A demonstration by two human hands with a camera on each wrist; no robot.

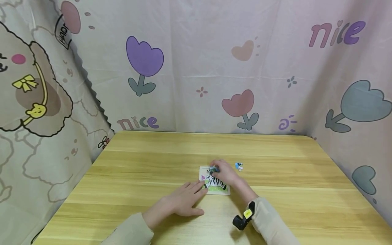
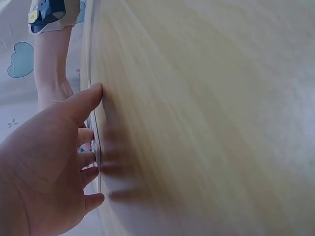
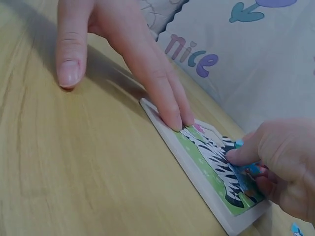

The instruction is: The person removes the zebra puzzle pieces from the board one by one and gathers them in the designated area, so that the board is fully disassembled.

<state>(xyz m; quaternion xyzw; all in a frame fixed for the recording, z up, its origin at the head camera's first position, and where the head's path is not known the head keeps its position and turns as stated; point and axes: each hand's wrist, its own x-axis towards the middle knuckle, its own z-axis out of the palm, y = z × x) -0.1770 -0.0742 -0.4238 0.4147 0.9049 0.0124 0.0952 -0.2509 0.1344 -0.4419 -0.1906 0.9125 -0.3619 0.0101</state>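
A small zebra puzzle board (image 1: 226,193) with a pale rim lies flat on the table. My left hand (image 1: 187,199) rests at its left side, fingers extended and fingertips on the board, thumb spread out on the wood. Over the board's upper part, my right hand (image 1: 225,172) pinches a puzzle piece (image 3: 253,170) with blue on it between thumb and fingers; its shape is mostly covered. Right of the board, a loose blue and white puzzle piece (image 1: 239,166) lies on the table. In the left wrist view the board is hidden behind the left hand (image 2: 54,157).
The wooden table (image 1: 147,153) stretches out around the board. A printed curtain (image 1: 196,61) hangs along its back edge and sides. A black wrist camera (image 1: 243,219) is strapped to the right sleeve, just above the tabletop.
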